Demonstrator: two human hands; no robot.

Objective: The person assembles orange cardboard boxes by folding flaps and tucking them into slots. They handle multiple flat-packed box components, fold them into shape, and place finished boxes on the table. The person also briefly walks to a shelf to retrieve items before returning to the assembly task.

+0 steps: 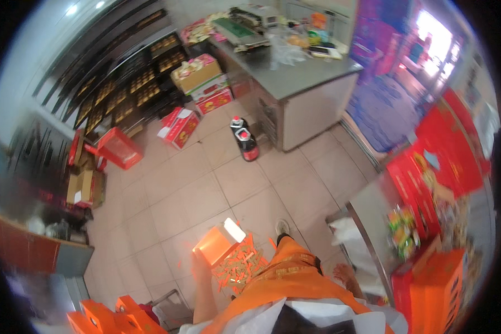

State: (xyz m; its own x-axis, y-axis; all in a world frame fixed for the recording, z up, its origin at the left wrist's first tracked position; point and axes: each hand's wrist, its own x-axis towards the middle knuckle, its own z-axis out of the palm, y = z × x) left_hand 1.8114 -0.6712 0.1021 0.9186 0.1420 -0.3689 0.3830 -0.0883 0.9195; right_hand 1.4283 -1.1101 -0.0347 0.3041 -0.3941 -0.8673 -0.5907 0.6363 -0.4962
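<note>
My left hand (200, 266) grips the left side of an orange box (217, 245), which has a white flap at its far right corner. Just right of the box is a heap of small tan and orange strips (240, 266), too small to name. An orange apron (289, 275) covers my front and lies beside the heap. Out to the right, my right hand (348, 275) hangs with its fingers apart and nothing in it, close to a metal table (367, 222).
Two dark bottles with red caps (245, 142) stand on the tiled floor before a steel counter (311, 78). Red boxes (181, 128) lie nearer the tray racks (133, 83). Orange boxes (437, 286) are stacked at right; others (114, 317) sit at lower left.
</note>
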